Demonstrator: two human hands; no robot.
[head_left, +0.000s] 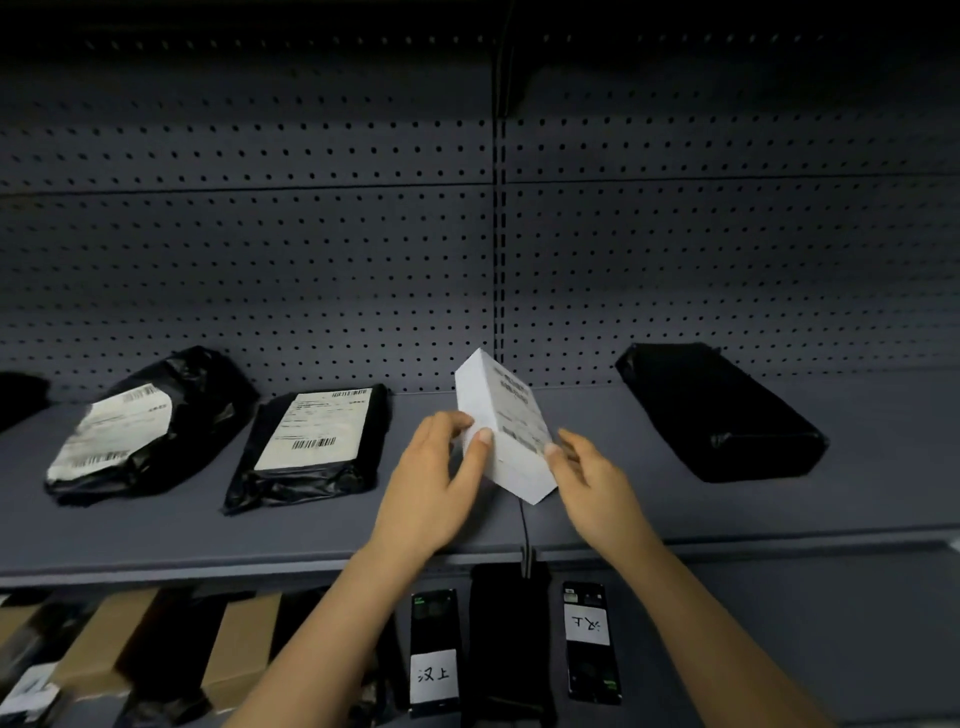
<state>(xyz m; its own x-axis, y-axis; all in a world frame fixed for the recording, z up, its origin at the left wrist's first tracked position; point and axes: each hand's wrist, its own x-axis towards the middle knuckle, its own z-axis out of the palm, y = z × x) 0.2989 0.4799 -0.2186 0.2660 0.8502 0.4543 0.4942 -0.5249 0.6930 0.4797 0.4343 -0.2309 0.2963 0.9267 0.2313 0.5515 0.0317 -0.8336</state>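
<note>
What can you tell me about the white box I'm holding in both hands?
The white box is a closed, rectangular carton that looks like cardboard. Its upward face carries a printed label with dark text and barcodes, too blurred to read. It is tilted, with one corner pointing down, just over the grey shelf. The left hand grips its left side with thumb and fingers, and the right hand pinches its right edge.
</note>
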